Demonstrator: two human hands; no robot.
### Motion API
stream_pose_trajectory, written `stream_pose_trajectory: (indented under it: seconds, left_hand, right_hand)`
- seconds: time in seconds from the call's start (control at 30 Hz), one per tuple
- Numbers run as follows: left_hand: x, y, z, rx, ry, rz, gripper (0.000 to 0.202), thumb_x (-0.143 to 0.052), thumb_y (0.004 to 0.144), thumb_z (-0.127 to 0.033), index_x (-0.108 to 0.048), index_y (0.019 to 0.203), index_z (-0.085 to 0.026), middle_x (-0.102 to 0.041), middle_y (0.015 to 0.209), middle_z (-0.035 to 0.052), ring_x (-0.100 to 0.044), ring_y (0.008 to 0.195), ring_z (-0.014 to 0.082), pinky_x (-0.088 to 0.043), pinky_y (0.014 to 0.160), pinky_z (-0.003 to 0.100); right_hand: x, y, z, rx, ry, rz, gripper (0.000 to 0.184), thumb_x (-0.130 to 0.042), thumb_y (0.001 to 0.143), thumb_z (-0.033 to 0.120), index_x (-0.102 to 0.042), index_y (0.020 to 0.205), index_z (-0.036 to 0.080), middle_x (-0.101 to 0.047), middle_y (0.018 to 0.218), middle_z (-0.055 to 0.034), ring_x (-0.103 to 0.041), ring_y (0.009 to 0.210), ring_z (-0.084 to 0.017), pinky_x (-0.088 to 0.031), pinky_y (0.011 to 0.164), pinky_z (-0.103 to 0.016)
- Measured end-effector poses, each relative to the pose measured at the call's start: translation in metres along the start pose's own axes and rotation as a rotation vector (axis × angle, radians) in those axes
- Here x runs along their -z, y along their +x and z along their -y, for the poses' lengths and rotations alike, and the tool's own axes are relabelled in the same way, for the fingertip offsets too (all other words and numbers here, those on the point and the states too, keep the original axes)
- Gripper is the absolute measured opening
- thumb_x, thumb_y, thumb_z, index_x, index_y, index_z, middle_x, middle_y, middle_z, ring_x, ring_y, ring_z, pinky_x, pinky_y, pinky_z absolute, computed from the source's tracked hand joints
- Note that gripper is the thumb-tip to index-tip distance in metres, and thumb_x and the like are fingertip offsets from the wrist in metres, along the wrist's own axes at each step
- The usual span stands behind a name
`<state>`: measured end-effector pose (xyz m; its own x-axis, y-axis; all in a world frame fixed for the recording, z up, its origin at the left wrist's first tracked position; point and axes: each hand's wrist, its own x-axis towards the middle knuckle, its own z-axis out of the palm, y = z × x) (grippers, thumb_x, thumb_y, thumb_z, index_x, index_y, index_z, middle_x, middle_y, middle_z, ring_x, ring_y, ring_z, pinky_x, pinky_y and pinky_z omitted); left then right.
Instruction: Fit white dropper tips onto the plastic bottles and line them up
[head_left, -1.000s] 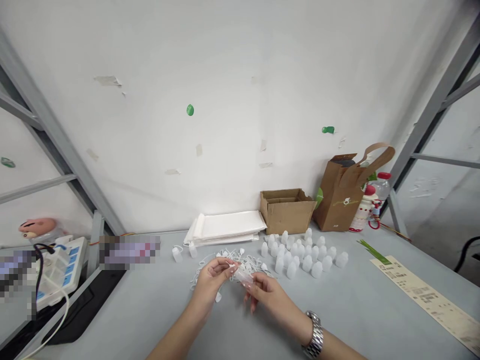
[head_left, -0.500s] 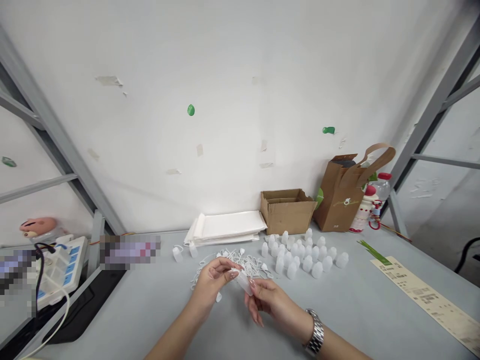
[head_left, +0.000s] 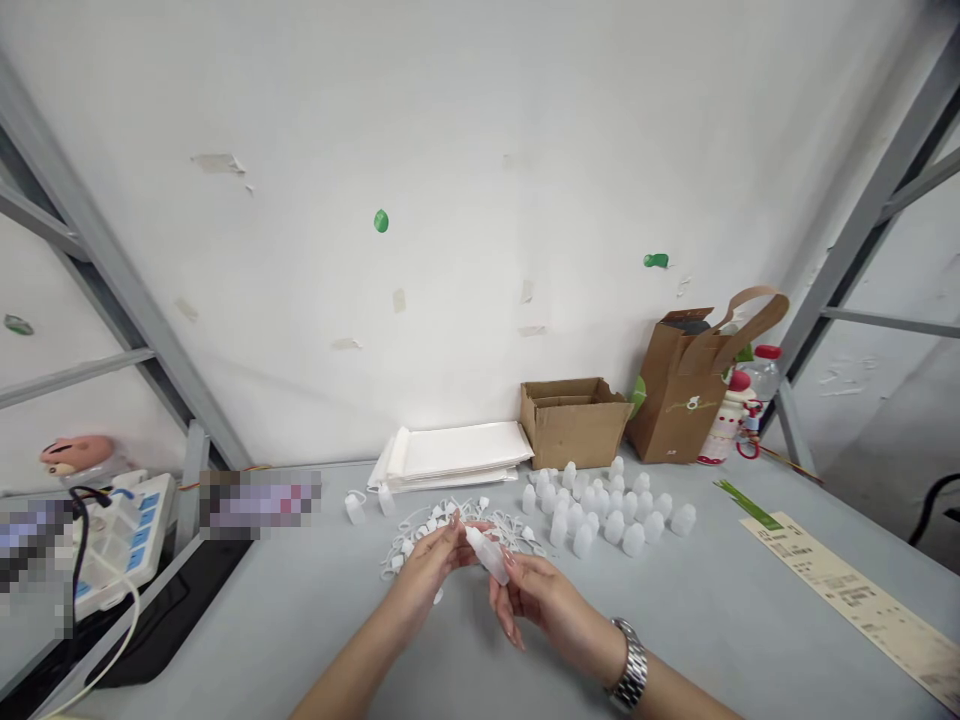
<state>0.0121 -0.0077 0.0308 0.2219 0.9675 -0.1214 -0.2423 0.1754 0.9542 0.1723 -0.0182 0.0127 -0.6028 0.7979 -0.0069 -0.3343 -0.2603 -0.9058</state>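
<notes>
Held slantwise over the grey table is a small translucent white dropper bottle [head_left: 491, 558], its narrow top pointing up and left. My right hand [head_left: 536, 592] pinches the lower end between thumb and fingers. At the upper end, my left hand [head_left: 436, 558] has its fingers around the bottle's top; the thumb stands up beside it and part of the contact is hidden. Behind the hands lies a pile of white looped cords with small caps [head_left: 442, 515]. Several similar bottles [head_left: 600, 505] stand to the right, and two bottles [head_left: 355, 508] with cords stand at the left.
White flat packages [head_left: 457, 450] lie against the wall, beside an open cardboard box [head_left: 577, 435]. A brown paper bag [head_left: 675, 400] and drink bottles stand at right. A paper strip [head_left: 840, 590] lies at far right; a power strip [head_left: 139, 540] and black mat [head_left: 172, 610] are left.
My left thumb has lifted up and away from the bottle's top, and the left fingers have shifted behind it. The bottle's tip now shows more. My right hand has barely moved.
</notes>
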Motion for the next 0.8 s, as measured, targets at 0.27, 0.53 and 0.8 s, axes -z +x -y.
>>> stream_pose_trajectory:
  seconds: [0.27,0.53,0.8]
  left_hand:
    - [0.0031,-0.0016,-0.0082,0.008,-0.087,-0.092,0.041,-0.064,0.067,-0.052,-0.07,0.077,-0.013,-0.07,0.074,0.0088,-0.062,0.075,0.0199,-0.046,0.077,0.03]
    - [0.0022,-0.005,-0.0064,-0.023,-0.115,0.149,0.022,-0.064,0.071,-0.029,-0.069,0.087,-0.015,-0.07,0.092,0.0099,-0.06,0.093,0.0241,-0.039,0.092,0.037]
    - [0.0026,-0.0056,-0.0054,-0.107,-0.015,0.119,0.036,-0.07,0.068,-0.029,-0.063,0.103,-0.02,-0.067,0.097,0.0071,-0.058,0.094,0.0214,-0.04,0.088,0.033]
  right_hand:
    - [-0.0002,-0.0004,0.0009,0.01,-0.011,-0.015,0.048,-0.054,0.075,0.059,-0.056,0.066,0.012,-0.053,0.045,0.0009,-0.045,0.036,-0.008,-0.036,0.039,-0.02]
    - [-0.0023,-0.0018,0.0041,0.026,-0.018,-0.063,0.05,-0.052,0.074,0.062,-0.056,0.065,0.014,-0.052,0.046,0.0017,-0.044,0.038,-0.008,-0.035,0.04,-0.02]
    - [0.0001,-0.0003,0.0036,0.034,-0.17,-0.147,0.048,-0.05,0.075,0.062,-0.055,0.067,0.015,-0.049,0.044,0.004,-0.043,0.038,-0.009,-0.034,0.042,-0.021]
